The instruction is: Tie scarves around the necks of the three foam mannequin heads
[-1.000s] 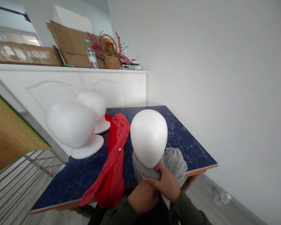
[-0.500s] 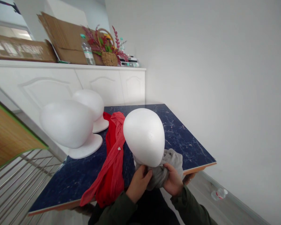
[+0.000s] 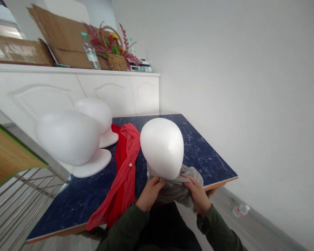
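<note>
A white mannequin head (image 3: 162, 146) stands near the front edge of the dark blue table, with a grey scarf (image 3: 176, 191) around its neck. My left hand (image 3: 151, 191) pinches the scarf just below the head, on its left side. On the right side, my right hand (image 3: 197, 193) grips another part of the same cloth. Between the two hands the fabric lies in folds, and part of it spreads on the table to the right. The neck of the head is hidden by the cloth.
Left of the head, a red scarf (image 3: 125, 167) hangs over the table's (image 3: 75, 202) front edge. Two more white mannequin heads (image 3: 68, 137) stand further left. Behind is a white cabinet (image 3: 110, 92) bearing cardboard, a bottle (image 3: 90, 52) and a flower basket (image 3: 117, 62). A metal rack (image 3: 23, 198) stands at left.
Both hands have risen slightly and moved a little apart, drawing the grey scarf out below the head. The camera view has shifted slightly.
</note>
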Motion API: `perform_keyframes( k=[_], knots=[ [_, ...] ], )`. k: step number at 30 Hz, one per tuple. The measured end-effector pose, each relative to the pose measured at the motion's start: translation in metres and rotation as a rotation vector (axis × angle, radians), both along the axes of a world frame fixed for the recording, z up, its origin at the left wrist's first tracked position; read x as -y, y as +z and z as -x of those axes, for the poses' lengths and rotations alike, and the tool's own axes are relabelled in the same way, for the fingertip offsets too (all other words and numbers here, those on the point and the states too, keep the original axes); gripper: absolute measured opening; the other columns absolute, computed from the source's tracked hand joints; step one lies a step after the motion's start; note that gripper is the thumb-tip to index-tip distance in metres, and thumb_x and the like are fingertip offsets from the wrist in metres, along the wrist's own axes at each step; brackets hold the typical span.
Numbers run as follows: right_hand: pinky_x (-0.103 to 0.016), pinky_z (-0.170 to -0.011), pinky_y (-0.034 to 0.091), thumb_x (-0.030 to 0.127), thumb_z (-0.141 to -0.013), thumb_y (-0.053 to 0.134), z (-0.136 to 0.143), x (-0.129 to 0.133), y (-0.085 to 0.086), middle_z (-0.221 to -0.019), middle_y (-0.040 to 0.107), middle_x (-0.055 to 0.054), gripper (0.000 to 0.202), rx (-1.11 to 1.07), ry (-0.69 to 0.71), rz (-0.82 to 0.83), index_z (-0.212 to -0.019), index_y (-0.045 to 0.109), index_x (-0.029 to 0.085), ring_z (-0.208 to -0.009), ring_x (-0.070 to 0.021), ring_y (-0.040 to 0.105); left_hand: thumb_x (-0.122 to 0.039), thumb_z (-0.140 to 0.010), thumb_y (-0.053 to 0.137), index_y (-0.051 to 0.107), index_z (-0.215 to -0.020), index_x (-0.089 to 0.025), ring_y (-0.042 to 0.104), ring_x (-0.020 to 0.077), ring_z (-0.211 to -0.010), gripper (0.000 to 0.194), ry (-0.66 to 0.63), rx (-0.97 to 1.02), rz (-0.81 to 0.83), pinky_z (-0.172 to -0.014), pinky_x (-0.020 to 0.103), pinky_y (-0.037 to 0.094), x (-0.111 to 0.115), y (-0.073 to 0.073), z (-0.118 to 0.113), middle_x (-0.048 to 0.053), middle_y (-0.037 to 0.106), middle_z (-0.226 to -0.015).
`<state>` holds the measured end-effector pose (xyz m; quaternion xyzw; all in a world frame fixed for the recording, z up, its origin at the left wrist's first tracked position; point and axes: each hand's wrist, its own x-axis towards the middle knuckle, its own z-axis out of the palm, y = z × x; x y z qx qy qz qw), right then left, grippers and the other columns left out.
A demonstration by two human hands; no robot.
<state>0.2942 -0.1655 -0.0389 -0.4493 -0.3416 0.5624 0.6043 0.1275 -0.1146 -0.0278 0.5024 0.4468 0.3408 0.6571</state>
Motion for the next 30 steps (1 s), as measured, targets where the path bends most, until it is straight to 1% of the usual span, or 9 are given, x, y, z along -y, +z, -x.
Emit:
perform_keyframes(
  k=[3, 8, 10, 14, 17, 20, 23, 26, 30],
  knots=[
    [-0.028, -0.065, 0.042, 0.032, -0.068, 0.060, -0.006, -0.002, -0.001, -0.069, 0.055, 0.000, 0.015, -0.018, -0.064, -0.001, -0.070, 0.052, 0.020, -0.067, -0.0146, 0.052, -0.026, -0.073, 0.048, 0.056, -0.097, -0.014, 0.055, 0.0175, -0.088, 0.028, 0.020, 0.208, 0.178, -0.070, 0.026, 0.042, -0.008, 0.005, 0.007, 0.005, 0.061, -0.096],
    [-0.021, -0.049, 0.034, 0.030, -0.067, 0.059, -0.011, -0.011, 0.002, -0.048, 0.037, 0.008, 0.023, -0.185, -0.058, 0.034, -0.063, 0.039, 0.019, -0.044, -0.0065, 0.036, -0.025, -0.076, 0.048, 0.056, -0.092, -0.012, 0.058, 0.0135, -0.070, 0.022, 0.035, 0.394, 0.522, -0.069, 0.026, 0.044, -0.019, 0.013, 0.024, 0.003, 0.063, -0.079],
    [-0.019, -0.044, 0.028, 0.031, -0.065, 0.058, -0.015, -0.018, 0.001, -0.044, 0.030, 0.010, 0.025, -0.051, -0.080, 0.041, -0.063, 0.037, 0.019, -0.039, -0.0051, 0.029, -0.021, -0.075, 0.049, 0.057, -0.088, -0.011, 0.060, 0.0146, -0.069, 0.018, 0.073, 0.451, 0.562, -0.070, 0.028, 0.045, -0.025, 0.016, 0.033, 0.004, 0.064, -0.075],
    [-0.020, -0.043, 0.026, 0.032, -0.064, 0.058, -0.022, -0.030, 0.001, -0.048, 0.039, 0.007, 0.020, 0.604, -0.144, 0.005, -0.067, 0.044, 0.018, -0.043, -0.0070, 0.034, -0.018, -0.074, 0.050, 0.057, -0.089, -0.009, 0.062, 0.0191, -0.073, 0.019, 0.142, 0.544, 0.580, -0.070, 0.032, 0.048, -0.033, 0.020, 0.049, 0.007, 0.065, -0.073],
    [-0.021, -0.047, 0.030, 0.034, -0.062, 0.060, -0.024, -0.038, 0.006, -0.053, 0.044, 0.005, 0.024, 0.957, -0.164, -0.046, -0.077, 0.051, 0.018, -0.048, -0.0090, 0.039, -0.014, -0.072, 0.049, 0.056, -0.093, -0.009, 0.062, 0.0194, -0.074, 0.023, 0.180, 0.541, 0.538, -0.069, 0.032, 0.049, -0.036, 0.021, 0.056, 0.007, 0.065, -0.076],
    [-0.024, -0.053, 0.037, 0.028, -0.061, 0.059, -0.023, -0.044, 0.002, -0.062, 0.050, 0.002, 0.032, 1.106, -0.129, -0.110, -0.090, 0.052, 0.017, -0.055, -0.0122, 0.047, -0.011, -0.069, 0.053, 0.053, -0.101, -0.011, 0.062, 0.0185, -0.074, 0.032, 0.189, 0.472, 0.420, -0.069, 0.032, 0.049, -0.036, 0.013, 0.058, 0.007, 0.065, -0.083],
    [-0.031, -0.076, 0.040, 0.015, -0.061, 0.050, -0.019, -0.048, -0.016, -0.091, 0.055, -0.008, 0.042, 1.220, -0.158, -0.228, -0.103, 0.052, 0.014, -0.085, -0.0194, 0.052, -0.009, -0.060, 0.062, 0.048, -0.107, -0.014, 0.061, 0.0177, -0.075, 0.050, 0.265, 0.310, 0.193, -0.070, 0.031, 0.048, -0.033, -0.002, 0.052, 0.007, 0.064, -0.088],
    [-0.042, -0.095, 0.026, 0.011, -0.064, 0.044, -0.012, -0.049, -0.039, -0.117, 0.045, -0.016, 0.048, 1.304, -0.234, -0.184, -0.112, 0.049, 0.009, -0.115, -0.0277, 0.035, -0.012, -0.056, 0.065, 0.047, -0.110, -0.014, 0.059, 0.0181, -0.085, 0.057, 0.360, 0.150, -0.045, -0.077, 0.031, 0.045, -0.027, -0.015, 0.042, 0.008, 0.061, -0.097],
    [-0.050, -0.099, 0.012, 0.013, -0.069, 0.041, -0.001, -0.050, -0.050, -0.124, 0.041, -0.017, 0.040, 1.187, -0.198, -0.041, -0.107, 0.054, 0.011, -0.123, -0.0313, 0.024, -0.021, -0.062, 0.062, 0.052, -0.107, -0.013, 0.055, 0.0205, -0.095, 0.047, 0.320, 0.018, -0.158, -0.086, 0.033, 0.040, -0.020, -0.017, 0.034, 0.009, 0.060, -0.102]
  ],
)
